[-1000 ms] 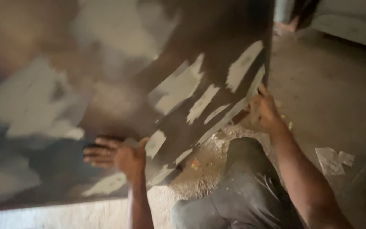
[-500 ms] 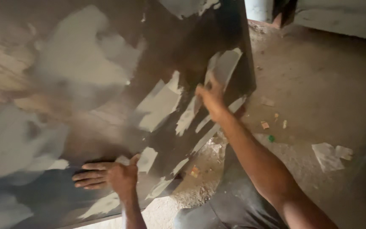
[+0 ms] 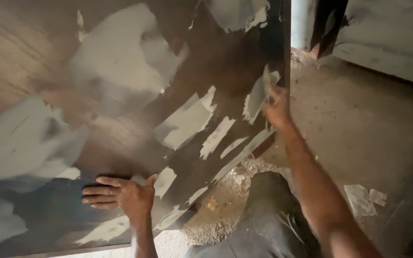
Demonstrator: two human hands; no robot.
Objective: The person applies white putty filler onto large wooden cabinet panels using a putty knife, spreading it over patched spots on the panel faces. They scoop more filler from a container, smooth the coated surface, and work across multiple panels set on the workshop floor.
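Down low, the left hand (image 3: 123,195) lies palm-flat on the dark wooden panel (image 3: 120,143), its fingers (image 3: 99,191) stretched out side by side and pointing left, holding nothing; the wrist runs off the bottom edge. Higher up, the right hand (image 3: 276,106) is at the panel's right edge, its fingers closed round a thin pale scraper-like blade (image 3: 265,82), though blur makes the tool hard to make out; the forearm slants down to the lower right and is cut off there. Outward, the panel stands tilted across most of the view, patched with grey filler (image 3: 120,62); its top and left run out of view. Below the arm a grey-trousered knee (image 3: 268,210) shows; beyond lies the dusty concrete floor (image 3: 359,129) with pale paper scraps (image 3: 364,198).
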